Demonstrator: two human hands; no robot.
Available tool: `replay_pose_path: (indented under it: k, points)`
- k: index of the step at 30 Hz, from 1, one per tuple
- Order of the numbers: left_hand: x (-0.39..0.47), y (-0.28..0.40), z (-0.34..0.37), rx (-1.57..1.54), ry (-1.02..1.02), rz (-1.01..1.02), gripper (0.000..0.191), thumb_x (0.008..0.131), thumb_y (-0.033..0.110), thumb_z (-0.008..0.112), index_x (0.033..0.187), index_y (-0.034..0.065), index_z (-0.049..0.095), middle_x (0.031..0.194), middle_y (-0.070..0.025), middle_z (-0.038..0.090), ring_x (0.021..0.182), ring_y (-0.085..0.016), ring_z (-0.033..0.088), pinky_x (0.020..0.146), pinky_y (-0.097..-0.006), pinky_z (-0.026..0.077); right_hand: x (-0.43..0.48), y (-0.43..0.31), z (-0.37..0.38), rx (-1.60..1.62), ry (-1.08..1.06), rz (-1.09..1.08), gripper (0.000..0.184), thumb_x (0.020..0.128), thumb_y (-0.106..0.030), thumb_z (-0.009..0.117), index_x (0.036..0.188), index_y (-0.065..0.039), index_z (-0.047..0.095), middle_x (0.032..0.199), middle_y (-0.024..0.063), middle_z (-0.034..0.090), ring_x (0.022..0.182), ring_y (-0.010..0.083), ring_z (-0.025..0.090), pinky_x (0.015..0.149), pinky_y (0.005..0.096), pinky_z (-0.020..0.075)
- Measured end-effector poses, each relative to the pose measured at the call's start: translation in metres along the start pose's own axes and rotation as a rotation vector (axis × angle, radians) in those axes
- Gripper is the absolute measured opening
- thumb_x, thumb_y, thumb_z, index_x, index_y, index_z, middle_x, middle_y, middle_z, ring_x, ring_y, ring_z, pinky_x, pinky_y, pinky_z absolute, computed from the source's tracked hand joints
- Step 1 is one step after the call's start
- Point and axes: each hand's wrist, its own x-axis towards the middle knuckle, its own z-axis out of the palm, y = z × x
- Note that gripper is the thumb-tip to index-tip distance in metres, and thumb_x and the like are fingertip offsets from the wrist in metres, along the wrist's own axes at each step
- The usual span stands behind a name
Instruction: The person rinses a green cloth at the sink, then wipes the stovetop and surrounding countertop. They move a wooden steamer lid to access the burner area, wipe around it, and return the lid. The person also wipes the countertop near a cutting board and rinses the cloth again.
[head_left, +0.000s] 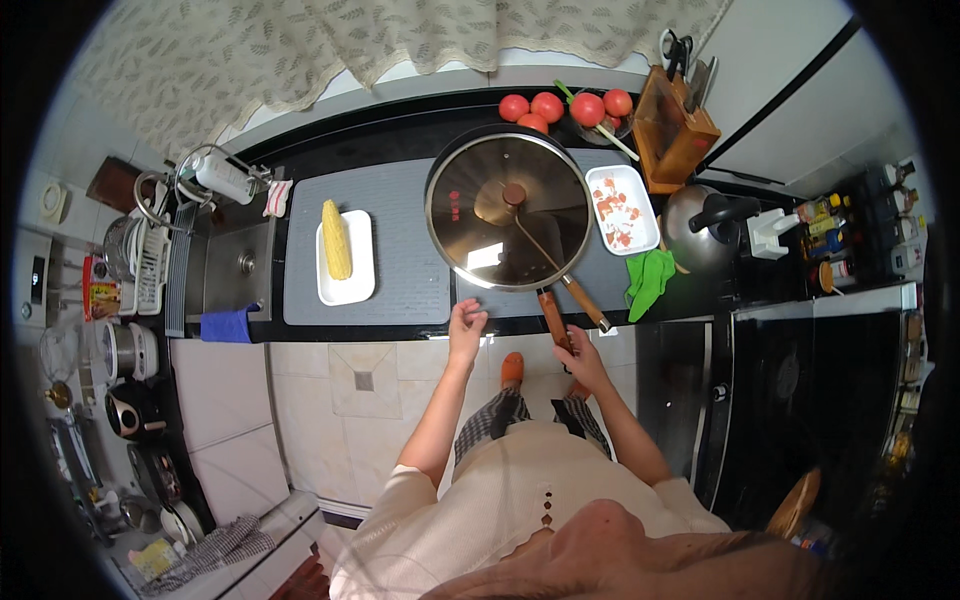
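A large pan (433, 174) with a tinted glass lid (480, 232) stands on the grey mat, its wooden handle (553, 319) pointing toward me. My right hand (583, 360) is closed around the end of that handle. My left hand (466, 330) hangs at the counter's front edge, fingers loosely bent and holding nothing. A wooden-handled utensil (583, 300) slants out past the lid's near rim; its head appears within the pan's outline. Left of the pan, a yellow corn cob (335, 244) lies on a white tray (362, 259). To the right, another white tray (637, 241) holds reddish scraps.
A green cloth (649, 283) lies near a metal kettle (686, 225). Tomatoes (546, 107) and a wooden knife block (671, 139) stand at the back. The sink (225, 259), with a blue cloth (226, 325) on its front edge, is on the left. The grey mat (405, 247) covers the counter's middle.
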Motion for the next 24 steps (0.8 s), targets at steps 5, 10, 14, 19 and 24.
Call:
replay_pose_path:
  k: [5, 10, 14, 19, 24]
  points:
    - [-0.003, -0.008, 0.023, -0.042, -0.221, -0.060, 0.035, 0.085, 0.009, 0.062, 0.118, 0.0028, 0.052, 0.107, -0.0061, 0.059, 0.090, -0.011, 0.053, 0.081, -0.0241, 0.044, 0.043, -0.022, 0.022, -0.065, -0.147, 0.236, 0.033, 0.077, -0.011, 0.067, 0.105, 0.001, 0.054, 0.073, 0.0051, 0.059, 0.058, 0.0124, 0.057, 0.054, 0.0269, 0.0484]
    - [-0.015, -0.006, 0.064, -0.062, -0.557, -0.224, 0.034, 0.088, 0.015, 0.060, 0.119, 0.0031, 0.052, 0.109, -0.0046, 0.059, 0.102, -0.011, 0.052, 0.090, -0.0237, 0.039, 0.037, -0.033, 0.029, -0.147, 0.003, 0.114, 0.022, 0.073, -0.010, 0.067, 0.091, 0.001, 0.059, 0.068, 0.0074, 0.060, 0.054, 0.0151, 0.056, 0.050, 0.0286, 0.0456]
    - [-0.019, 0.000, 0.086, -0.152, -0.588, -0.214, 0.025, 0.087, 0.013, 0.060, 0.110, 0.0054, 0.054, 0.100, 0.0004, 0.058, 0.094, -0.008, 0.053, 0.085, -0.0234, 0.040, 0.035, -0.039, 0.032, -0.178, 0.035, 0.027, 0.023, 0.072, -0.015, 0.067, 0.084, 0.003, 0.056, 0.074, 0.0185, 0.063, 0.069, 0.0296, 0.063, 0.063, 0.0361, 0.0489]
    - [-0.041, 0.002, 0.089, -0.130, -0.558, -0.176, 0.022, 0.085, 0.006, 0.060, 0.106, 0.0058, 0.053, 0.094, 0.0015, 0.058, 0.088, -0.007, 0.053, 0.081, -0.0225, 0.041, 0.015, -0.042, 0.025, -0.320, 0.059, -0.075, 0.024, 0.070, -0.014, 0.066, 0.083, 0.003, 0.055, 0.072, 0.0195, 0.061, 0.068, 0.0313, 0.063, 0.061, 0.0365, 0.0476]
    - [-0.102, -0.002, 0.098, -0.128, -0.600, -0.171, 0.024, 0.083, 0.003, 0.063, 0.105, 0.0053, 0.053, 0.089, 0.0029, 0.058, 0.080, -0.004, 0.051, 0.072, -0.0193, 0.041, -0.051, -0.050, 0.001, -0.131, 0.034, -0.045, 0.022, 0.071, -0.013, 0.065, 0.084, 0.002, 0.055, 0.070, 0.0175, 0.060, 0.062, 0.0260, 0.060, 0.059, 0.0340, 0.0464]
